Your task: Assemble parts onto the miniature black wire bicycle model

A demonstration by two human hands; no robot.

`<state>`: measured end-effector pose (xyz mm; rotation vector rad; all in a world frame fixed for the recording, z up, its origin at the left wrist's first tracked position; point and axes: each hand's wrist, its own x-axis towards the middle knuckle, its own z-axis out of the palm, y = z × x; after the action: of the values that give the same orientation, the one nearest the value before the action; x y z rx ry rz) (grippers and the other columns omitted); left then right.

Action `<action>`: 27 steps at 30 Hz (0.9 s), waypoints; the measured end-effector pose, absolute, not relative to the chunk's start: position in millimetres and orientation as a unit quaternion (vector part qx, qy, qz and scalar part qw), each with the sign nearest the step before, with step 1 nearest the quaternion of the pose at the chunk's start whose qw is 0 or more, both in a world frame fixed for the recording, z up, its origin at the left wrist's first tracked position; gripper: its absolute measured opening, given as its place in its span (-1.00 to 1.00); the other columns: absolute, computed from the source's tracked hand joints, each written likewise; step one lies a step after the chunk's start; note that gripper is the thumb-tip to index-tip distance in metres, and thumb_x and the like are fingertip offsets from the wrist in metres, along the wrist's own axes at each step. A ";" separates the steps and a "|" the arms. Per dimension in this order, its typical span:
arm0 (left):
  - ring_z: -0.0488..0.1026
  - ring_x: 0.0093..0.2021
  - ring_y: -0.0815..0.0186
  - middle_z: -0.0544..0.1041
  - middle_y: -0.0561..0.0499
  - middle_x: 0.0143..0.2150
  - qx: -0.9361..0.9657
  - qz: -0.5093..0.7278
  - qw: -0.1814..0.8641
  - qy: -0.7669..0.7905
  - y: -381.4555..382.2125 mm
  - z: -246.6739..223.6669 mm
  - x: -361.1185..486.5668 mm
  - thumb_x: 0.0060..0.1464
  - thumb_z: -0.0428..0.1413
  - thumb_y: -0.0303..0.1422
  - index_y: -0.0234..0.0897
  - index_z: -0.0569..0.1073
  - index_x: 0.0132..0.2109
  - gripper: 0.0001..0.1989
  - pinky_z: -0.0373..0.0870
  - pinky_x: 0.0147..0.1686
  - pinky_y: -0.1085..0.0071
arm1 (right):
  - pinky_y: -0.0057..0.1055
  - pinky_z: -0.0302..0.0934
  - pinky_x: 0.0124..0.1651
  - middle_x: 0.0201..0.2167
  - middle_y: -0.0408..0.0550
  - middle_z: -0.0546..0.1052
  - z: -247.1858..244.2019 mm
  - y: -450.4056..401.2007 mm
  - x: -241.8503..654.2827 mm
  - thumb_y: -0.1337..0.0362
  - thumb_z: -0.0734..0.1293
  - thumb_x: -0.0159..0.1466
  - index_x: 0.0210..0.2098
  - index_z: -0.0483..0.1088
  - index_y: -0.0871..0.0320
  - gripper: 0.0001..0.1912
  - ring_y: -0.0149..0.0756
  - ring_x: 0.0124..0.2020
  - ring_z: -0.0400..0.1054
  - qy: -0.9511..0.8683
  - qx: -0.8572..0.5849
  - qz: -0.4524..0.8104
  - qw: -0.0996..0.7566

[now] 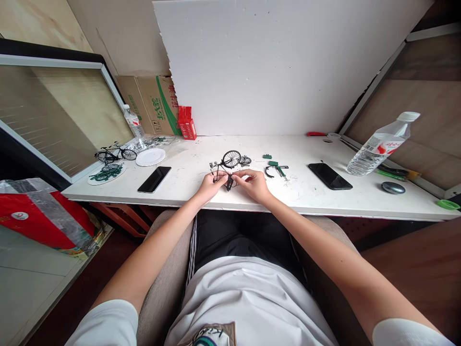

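Observation:
Near the table's front edge, both my hands close on a small black model bicycle point(218, 169) that is partly assembled. My left hand point(210, 186) grips its frame from the left. From the right, my right hand point(255, 184) pinches the dark part around the saddle point(229, 181); fingers hide some of the contact. A spoked wheel point(231, 159) stands up just beyond my fingertips, and another small wheel point(245, 160) lies behind my right hand. To the right of that hand lie green and black plastic parts point(276, 168) and a small green piece point(267, 156).
A phone point(154, 179) lies left, another phone point(330, 176) right. At far left are a finished model bicycle point(115, 153), a white plate point(150, 156) and a plate of green parts point(106, 174). A water bottle point(382, 144) stands right, a red box point(187, 123) at the back.

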<state>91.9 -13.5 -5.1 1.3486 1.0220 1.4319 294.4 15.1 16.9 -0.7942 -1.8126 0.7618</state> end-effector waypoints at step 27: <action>0.57 -0.03 0.19 0.64 -0.14 -0.07 0.560 0.564 0.452 0.405 -14.2 -2.8 91.4 0.03 0.41 -0.29 -0.34 0.58 -0.05 -0.63 0.50 0.00 0.28 | -0.31 0.46 -0.30 -0.18 0.01 0.73 15.6 15.9 293.9 -0.03 0.46 0.34 -0.13 0.66 0.08 -0.67 -0.12 -0.19 0.63 -0.753 -0.325 0.324 0.471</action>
<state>91.4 -14.2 -2.8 1.3833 1.0010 1.3922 293.9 15.9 15.6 -0.7966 -1.8452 0.7928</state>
